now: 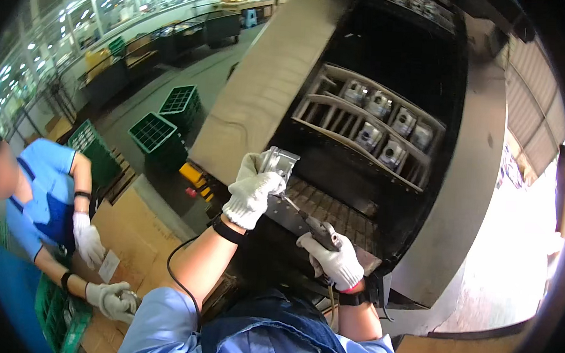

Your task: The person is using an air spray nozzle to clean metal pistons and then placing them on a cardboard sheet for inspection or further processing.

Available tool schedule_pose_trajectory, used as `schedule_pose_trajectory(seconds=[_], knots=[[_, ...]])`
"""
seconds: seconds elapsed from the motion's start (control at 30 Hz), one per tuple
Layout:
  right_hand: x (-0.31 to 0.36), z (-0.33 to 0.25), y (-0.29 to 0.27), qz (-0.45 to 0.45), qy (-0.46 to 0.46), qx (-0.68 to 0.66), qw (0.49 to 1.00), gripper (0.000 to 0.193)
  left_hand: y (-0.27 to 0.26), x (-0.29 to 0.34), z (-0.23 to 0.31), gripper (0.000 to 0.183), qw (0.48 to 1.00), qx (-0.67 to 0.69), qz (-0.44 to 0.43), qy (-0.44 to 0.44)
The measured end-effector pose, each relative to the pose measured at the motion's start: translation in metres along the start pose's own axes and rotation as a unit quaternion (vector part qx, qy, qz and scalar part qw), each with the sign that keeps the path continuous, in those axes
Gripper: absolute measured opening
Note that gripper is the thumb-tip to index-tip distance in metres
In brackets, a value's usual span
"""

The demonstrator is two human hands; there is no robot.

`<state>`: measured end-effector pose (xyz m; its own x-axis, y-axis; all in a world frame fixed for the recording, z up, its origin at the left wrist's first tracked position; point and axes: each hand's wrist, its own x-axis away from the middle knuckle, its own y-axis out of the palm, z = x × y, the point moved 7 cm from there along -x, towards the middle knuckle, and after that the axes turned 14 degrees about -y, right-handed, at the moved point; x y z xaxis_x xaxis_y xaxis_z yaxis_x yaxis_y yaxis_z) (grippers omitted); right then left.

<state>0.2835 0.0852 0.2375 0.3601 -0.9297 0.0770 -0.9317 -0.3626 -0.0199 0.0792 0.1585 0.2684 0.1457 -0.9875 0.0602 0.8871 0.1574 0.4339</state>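
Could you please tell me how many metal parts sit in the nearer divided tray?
6. In the tray, far row: a leftmost metal part, a second, a third and a fourth; near row: one and another. Dividers may hide more.

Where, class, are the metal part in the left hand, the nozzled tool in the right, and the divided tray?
Metal part [282, 163]: head view, middle of its body.
Nozzled tool [320, 231]: head view, its grey body.
Divided tray [380, 164]: head view, its front rim.

White-gloved hands [251, 193], black wristbands [228, 231], thin black cable [170, 263]; light-blue sleeves [160, 323], dark-blue apron [285, 315]
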Motion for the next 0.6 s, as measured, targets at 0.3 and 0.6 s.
schedule_pose_trajectory(seconds=[0.3, 0.6], knots=[[0.027, -0.006, 0.072, -0.262, 0.0, -0.059, 0.963, 0.019, -0.124, 0.061, -0.012, 0.059, 0.872, 0.456, -0.022, -0.177], [0.05, 0.034, 0.178, -0.407, 0.113, 0.028, 0.906, 0.025, -0.281, 0.184, -0.014, 0.044, 0.958, 0.134, 0.252, -0.003]])
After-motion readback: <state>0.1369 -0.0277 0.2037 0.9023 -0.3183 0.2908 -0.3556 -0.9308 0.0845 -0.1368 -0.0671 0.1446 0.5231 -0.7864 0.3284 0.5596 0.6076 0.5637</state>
